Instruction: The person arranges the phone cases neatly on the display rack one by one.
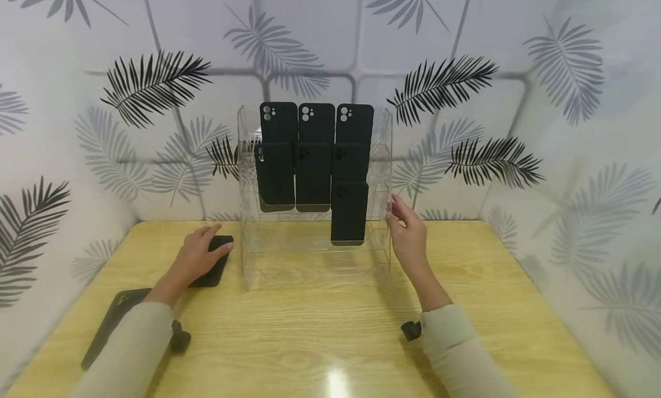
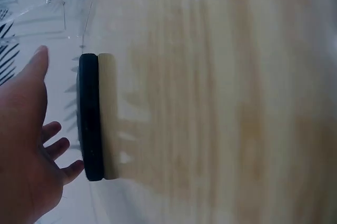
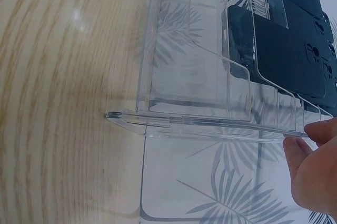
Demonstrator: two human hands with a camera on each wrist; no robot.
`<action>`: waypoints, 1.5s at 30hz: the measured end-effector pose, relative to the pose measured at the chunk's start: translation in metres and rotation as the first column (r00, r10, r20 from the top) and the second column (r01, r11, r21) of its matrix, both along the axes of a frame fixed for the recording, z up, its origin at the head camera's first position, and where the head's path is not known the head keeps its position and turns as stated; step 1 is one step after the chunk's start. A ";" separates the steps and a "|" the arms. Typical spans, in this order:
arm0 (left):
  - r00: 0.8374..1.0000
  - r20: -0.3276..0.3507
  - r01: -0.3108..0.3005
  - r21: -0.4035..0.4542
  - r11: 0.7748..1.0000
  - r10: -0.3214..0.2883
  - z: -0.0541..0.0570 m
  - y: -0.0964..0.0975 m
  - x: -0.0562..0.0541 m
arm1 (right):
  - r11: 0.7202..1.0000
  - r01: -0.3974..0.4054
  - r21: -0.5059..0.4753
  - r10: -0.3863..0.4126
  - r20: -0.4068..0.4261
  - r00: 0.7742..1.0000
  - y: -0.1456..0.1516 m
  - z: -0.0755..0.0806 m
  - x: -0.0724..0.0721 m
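A clear acrylic tiered rack (image 1: 242,197) stands upright toward the back of the table, with several black phone cases (image 1: 349,214) leaning in its tiers. My right hand (image 1: 410,234) pinches the rack's right side panel (image 3: 210,122) between thumb and fingers. To the left of the rack, my left hand (image 1: 196,256) is over a black phone case (image 1: 223,254) lying on the table. Its fingers are spread; in the left wrist view the little finger is at the edge of that case (image 2: 90,118), and whether it touches is unclear.
Another black phone case (image 1: 111,320) lies on the table at the front left, partly hidden by my left forearm. The wooden table (image 1: 289,335) backs onto white leaf-patterned sheeting (image 1: 516,203). Small dark wrist cameras (image 1: 411,330) sit at both sleeves.
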State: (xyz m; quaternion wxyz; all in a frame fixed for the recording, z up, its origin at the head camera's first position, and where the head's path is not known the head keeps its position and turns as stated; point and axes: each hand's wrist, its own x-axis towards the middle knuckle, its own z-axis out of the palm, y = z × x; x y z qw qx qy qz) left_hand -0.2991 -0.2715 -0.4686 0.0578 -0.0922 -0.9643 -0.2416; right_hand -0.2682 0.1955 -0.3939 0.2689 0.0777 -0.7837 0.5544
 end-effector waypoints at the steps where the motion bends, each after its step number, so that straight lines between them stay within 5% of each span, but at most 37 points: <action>1: 1.000 0.011 0.002 -0.017 1.000 -0.001 -0.002 -0.001 -0.003 | 1.000 0.000 0.001 0.000 0.001 1.000 0.000 0.000 0.000; 12: 0.998 0.050 0.033 -0.137 0.990 -0.027 -0.008 -0.004 -0.010 | 1.000 -0.011 -0.006 0.011 -0.001 1.000 0.001 -0.002 -0.001; 19: 0.997 0.075 0.044 -0.093 0.995 -0.037 -0.008 -0.003 -0.003 | 1.000 0.000 0.007 0.000 -0.013 1.000 0.001 -0.001 -0.001; 29: 0.996 0.045 0.077 -0.131 0.988 -0.072 -0.007 0.005 0.014 | 1.000 0.002 0.026 -0.001 -0.016 1.000 0.001 -0.001 -0.002; 36: 0.994 0.091 0.078 -0.148 0.986 -0.065 -0.006 0.012 0.020 | 1.000 -0.003 0.023 0.004 -0.032 0.999 0.003 -0.001 -0.001; 45: 0.999 -0.030 0.040 -0.117 0.992 -0.044 0.002 0.015 0.026 | 1.000 -0.007 0.013 0.007 -0.007 1.000 0.002 -0.001 -0.001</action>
